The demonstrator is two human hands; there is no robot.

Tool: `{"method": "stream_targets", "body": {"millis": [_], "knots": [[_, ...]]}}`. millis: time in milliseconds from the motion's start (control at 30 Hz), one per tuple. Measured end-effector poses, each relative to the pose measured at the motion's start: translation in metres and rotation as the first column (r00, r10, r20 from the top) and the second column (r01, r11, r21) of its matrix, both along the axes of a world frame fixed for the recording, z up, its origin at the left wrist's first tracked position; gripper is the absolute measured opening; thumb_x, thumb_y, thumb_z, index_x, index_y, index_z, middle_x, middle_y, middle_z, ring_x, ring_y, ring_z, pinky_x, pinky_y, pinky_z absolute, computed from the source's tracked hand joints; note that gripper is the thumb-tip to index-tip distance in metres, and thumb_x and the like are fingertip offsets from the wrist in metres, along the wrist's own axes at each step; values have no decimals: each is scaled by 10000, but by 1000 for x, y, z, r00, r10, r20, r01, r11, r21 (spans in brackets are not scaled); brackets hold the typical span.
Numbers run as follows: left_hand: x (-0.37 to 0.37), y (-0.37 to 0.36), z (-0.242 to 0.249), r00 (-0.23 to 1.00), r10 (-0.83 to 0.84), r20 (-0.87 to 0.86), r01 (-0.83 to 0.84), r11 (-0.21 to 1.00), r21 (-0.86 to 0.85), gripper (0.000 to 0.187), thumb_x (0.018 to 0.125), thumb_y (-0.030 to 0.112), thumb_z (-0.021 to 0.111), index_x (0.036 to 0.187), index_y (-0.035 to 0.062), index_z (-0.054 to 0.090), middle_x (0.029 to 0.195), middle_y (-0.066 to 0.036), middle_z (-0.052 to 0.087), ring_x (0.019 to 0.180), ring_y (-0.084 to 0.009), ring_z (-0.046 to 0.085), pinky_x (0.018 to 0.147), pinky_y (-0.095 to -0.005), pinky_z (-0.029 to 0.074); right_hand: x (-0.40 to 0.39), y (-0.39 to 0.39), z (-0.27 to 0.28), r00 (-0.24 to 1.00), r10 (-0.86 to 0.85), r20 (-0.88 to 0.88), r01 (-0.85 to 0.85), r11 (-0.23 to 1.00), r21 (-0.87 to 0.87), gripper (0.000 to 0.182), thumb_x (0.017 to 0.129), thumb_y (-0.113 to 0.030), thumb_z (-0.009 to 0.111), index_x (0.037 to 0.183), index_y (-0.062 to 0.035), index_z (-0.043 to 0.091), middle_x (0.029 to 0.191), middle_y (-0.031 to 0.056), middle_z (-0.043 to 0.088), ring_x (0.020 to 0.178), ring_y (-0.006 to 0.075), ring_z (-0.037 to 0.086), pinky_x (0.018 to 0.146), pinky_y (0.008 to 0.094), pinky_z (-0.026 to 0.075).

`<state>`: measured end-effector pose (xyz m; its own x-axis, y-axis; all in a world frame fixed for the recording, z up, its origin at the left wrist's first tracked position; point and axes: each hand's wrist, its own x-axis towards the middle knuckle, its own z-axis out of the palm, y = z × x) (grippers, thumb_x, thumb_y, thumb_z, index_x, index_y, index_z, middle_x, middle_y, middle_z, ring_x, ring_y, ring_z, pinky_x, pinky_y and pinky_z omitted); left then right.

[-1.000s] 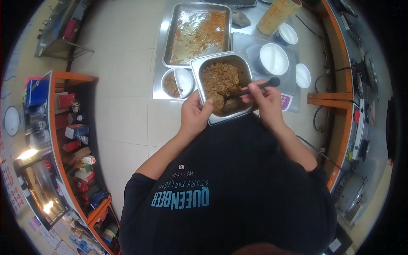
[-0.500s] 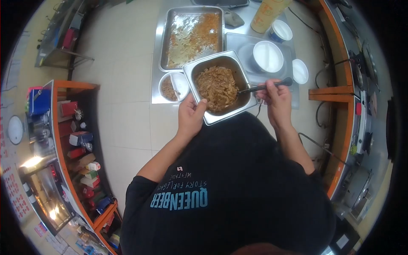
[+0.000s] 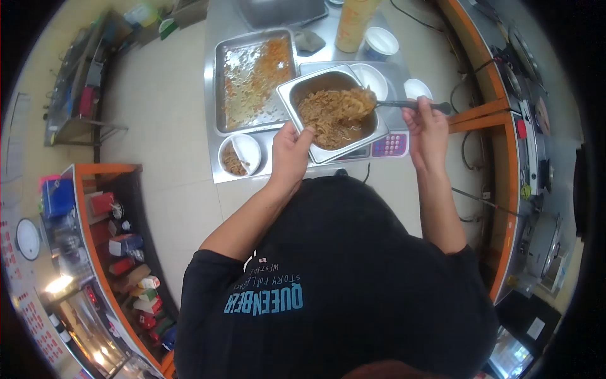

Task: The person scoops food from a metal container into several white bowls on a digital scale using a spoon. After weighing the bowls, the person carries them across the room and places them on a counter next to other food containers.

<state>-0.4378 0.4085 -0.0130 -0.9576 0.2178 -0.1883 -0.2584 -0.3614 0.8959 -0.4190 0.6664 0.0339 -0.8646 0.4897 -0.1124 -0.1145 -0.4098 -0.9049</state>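
Note:
My left hand (image 3: 291,155) grips the near left rim of a square steel pan (image 3: 344,153), thumb over the edge. The pan is tilted and holds shredded brown meat (image 3: 322,114) in sauce. In my right hand (image 3: 430,129) is the black handle of a spoon (image 3: 404,104). A heap of the meat (image 3: 361,104) sits on the spoon's head, raised at the pan's right side. Left of the pan, a round white divided bowl (image 3: 251,150) has meat in one compartment. Partly hidden behind the pan is another white bowl (image 3: 372,81).
A large steel tray (image 3: 222,88) with orange, oily residue lies on the steel table (image 3: 278,170). A scale with a purple keypad (image 3: 389,145) shows beneath the pan. Behind stand a tall plastic container (image 3: 355,28), a white tub (image 3: 381,43) and a grey cloth (image 3: 308,42); a white dish (image 3: 418,90) lies right.
The spoon has come up out of the meat with a heap on it. The view has shifted, bringing the scale's keypad into sight below the pan.

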Motion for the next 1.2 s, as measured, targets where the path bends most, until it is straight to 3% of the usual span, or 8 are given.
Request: {"method": "stream_targets", "body": {"millis": [300, 533, 633, 800, 900, 933, 1067, 1200], "knots": [[-13, 11, -14, 995, 68, 69, -72, 995, 63, 201, 929, 52, 532, 1102, -46, 561, 1003, -112, 654, 863, -142, 637, 772, -275, 513, -23, 64, -13, 983, -178, -40, 180, 981, 70, 212, 963, -152, 568, 1002, 57, 559, 937, 146, 655, 809, 170, 664, 724, 249, 570], [10, -30, -11, 982, 155, 106, -155, 988, 0, 242, 932, 36, 484, 1148, -46, 555, 1068, -112, 647, 959, -155, 622, 861, -290, 485, -40, 58, -67, 981, -138, -138, 182, 905, 385, 141, 928, -92, 615, 974, 41, 610, 930, 121, 674, 838, 156, 662, 757, 268, 565], [22, -40, -8, 966, 225, 124, -229, 973, 17, 209, 929, 27, 483, 1113, -25, 567, 1035, -94, 648, 933, -140, 613, 861, -288, 477, -35, 56, -74, 987, 52, -152, 94, 582, 808, 111, 899, -73, 643, 958, 22, 644, 942, 94, 695, 852, 153, 665, 757, 290, 554], [39, -57, -8, 953, 279, 116, -278, 960, -28, 154, 928, 27, 500, 1056, 3, 583, 984, -68, 646, 888, -119, 599, 831, -277, 470, -26, 54, -55, 921, 355, -161, 69, 256, 964, 120, 820, 70, 658, 936, 36, 660, 1003, 125, 693, 919, 197, 662, 810, 284, 518], [44, -60, -8, 949, 292, 119, -289, 956, -41, 149, 927, 25, 501, 1050, 5, 584, 986, -70, 646, 888, -119, 598, 832, -275, 467, -25, 54, -51, 931, 287, -226, 83, 437, 896, 115, 826, 62, 660, 935, 25, 665, 1004, 111, 696, 914, 190, 664, 805, 279, 518], [45, -61, -7, 947, 296, 123, -293, 955, -42, 148, 927, 23, 501, 1048, 5, 584, 987, -71, 645, 888, -119, 598, 833, -274, 466, -26, 52, -47, 934, 237, -269, 154, 413, 898, 113, 830, -29, 697, 937, -1, 672, 931, 108, 702, 854, 214, 684, 756, 295, 539], [46, -63, -7, 941, 313, 128, -313, 949, -24, 142, 927, 25, 501, 1041, -2, 582, 998, -83, 647, 898, -126, 601, 846, -280, 465, -19, 33, -39, 991, 133, -15, -42, 413, 910, 137, 853, -100, 700, 947, -1, 685, 889, 94, 706, 805, 171, 680, 738, 281, 534], [44, -62, -5, 936, 333, 111, -336, 942, 13, 140, 929, 29, 498, 1037, -11, 579, 1006, -93, 649, 907, -136, 605, 856, -288, 469, -19, 31, -40, 992, 42, -117, 84, 467, 880, 133, 870, -95, 685, 957, 6, 688, 885, 82, 706, 794, 145, 661, 739, 264, 523]]}}
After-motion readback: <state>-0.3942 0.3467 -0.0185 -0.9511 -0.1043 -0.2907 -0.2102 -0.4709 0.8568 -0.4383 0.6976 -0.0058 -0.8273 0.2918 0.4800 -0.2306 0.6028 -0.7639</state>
